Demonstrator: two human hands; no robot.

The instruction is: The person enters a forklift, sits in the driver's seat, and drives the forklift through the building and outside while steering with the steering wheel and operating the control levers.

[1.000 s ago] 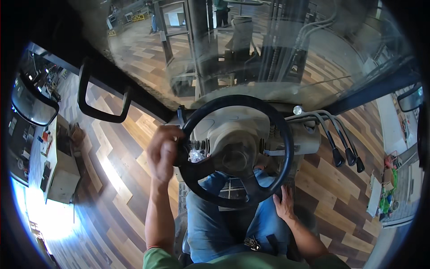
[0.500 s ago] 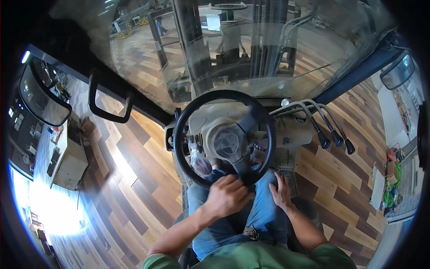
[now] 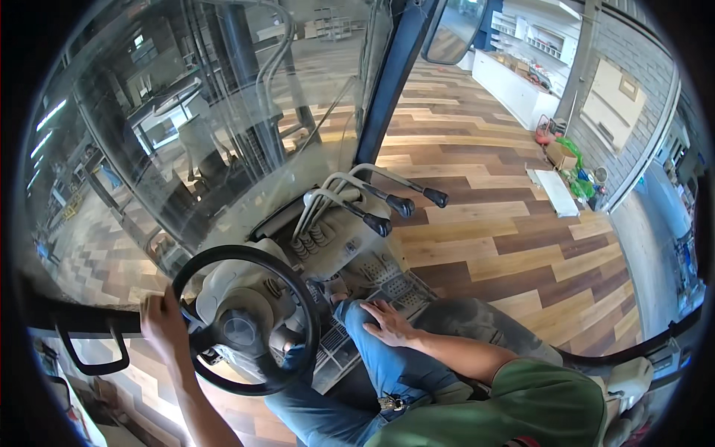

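My left hand [image 3: 164,325] is closed around the left side of the black steering wheel [image 3: 243,326]. My right hand [image 3: 389,325] rests with its fingers spread on the right knee of my blue jeans [image 3: 383,356]. Three bent levers with black knobs [image 3: 377,223] rise from the console to the right of the wheel, ahead of my right hand and apart from it. Foot pedals [image 3: 372,270] and a perforated floor plate show below the console.
A scratched windshield [image 3: 298,156] stands ahead, with mast rails and hoses behind it. A dark blue pillar [image 3: 395,82] bears a mirror [image 3: 453,30]. Outside on the wood-patterned floor [image 3: 484,201] lie a white panel [image 3: 555,192], a cardboard box [image 3: 560,155] and green plastic, beside a brick wall.
The view has swung to the right. My left hand has gone from the wheel's near rim round to its left side. My right hand stays on my right leg.
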